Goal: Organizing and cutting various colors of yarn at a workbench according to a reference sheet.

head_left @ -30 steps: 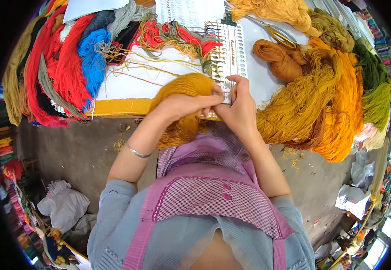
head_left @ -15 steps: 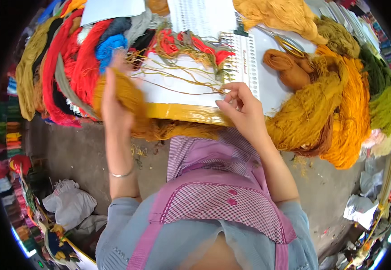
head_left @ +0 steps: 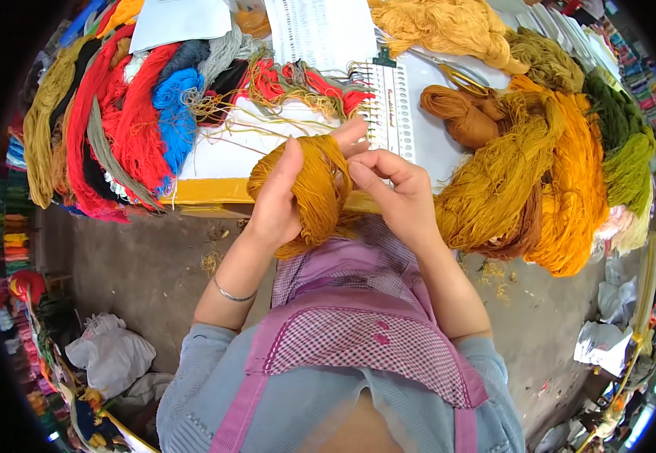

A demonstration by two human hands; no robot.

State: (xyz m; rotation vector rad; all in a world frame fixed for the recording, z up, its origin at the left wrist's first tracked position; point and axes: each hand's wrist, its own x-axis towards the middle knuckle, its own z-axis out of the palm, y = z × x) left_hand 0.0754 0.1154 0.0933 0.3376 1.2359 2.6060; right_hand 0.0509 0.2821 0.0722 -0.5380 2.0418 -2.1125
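1. One golden-brown skein (head_left: 314,192) is hanging in front of the table's near side, its top overlapping the edge in view.
2. Two hands are working at it: the left hand (head_left: 276,204) is grasping it from the left, fingers passing behind; the right hand (head_left: 405,195) is holding thumb and forefinger close together at its right edge. Whether they are gripping a strand, I cannot tell.
3. Just beyond, one punched white card (head_left: 390,113) is lying under one dark clip (head_left: 383,57), with loose threads running leftward.
4. To the right, one brown bundle (head_left: 454,115), one mustard bundle (head_left: 505,170) and one orange bundle (head_left: 574,208) are lying together; the last two are drooping over the edge. One pair of scissors (head_left: 463,79) is resting behind.
5. To the left, one blue bundle (head_left: 173,109) is lying beside several reds.
6. One yellow table edge (head_left: 211,191) is running behind both wrists.
7. White tabletop (head_left: 226,155) is showing left of the skein; grey floor (head_left: 143,253) is giving room below the left forearm.
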